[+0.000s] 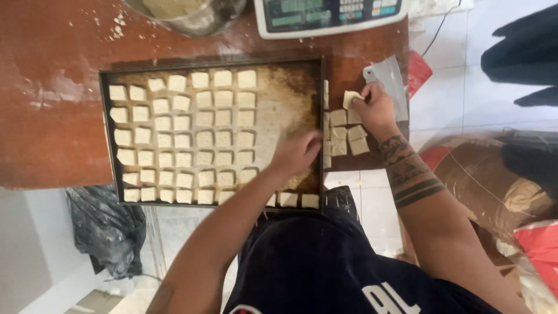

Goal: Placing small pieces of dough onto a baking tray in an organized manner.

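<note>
A dark baking tray (110, 131) on the reddish-brown table holds several rows of pale square dough pieces (183, 123). My left hand (297, 152) reaches over the tray's bare right part, fingers curled down near the tray's right rim; what it holds is hidden. My right hand (376, 110) is off the tray's right edge, pinching a small dough piece (350, 99) beside a metal dough scraper (386, 78). Several more cut dough squares (347, 136) lie on the table under that hand.
A digital scale (325, 14) stands at the table's far edge, a metal bowl (189, 16) to its left. A black plastic bag (104, 229) sits on the floor at left. Sacks (494, 180) lie at right on the tiled floor.
</note>
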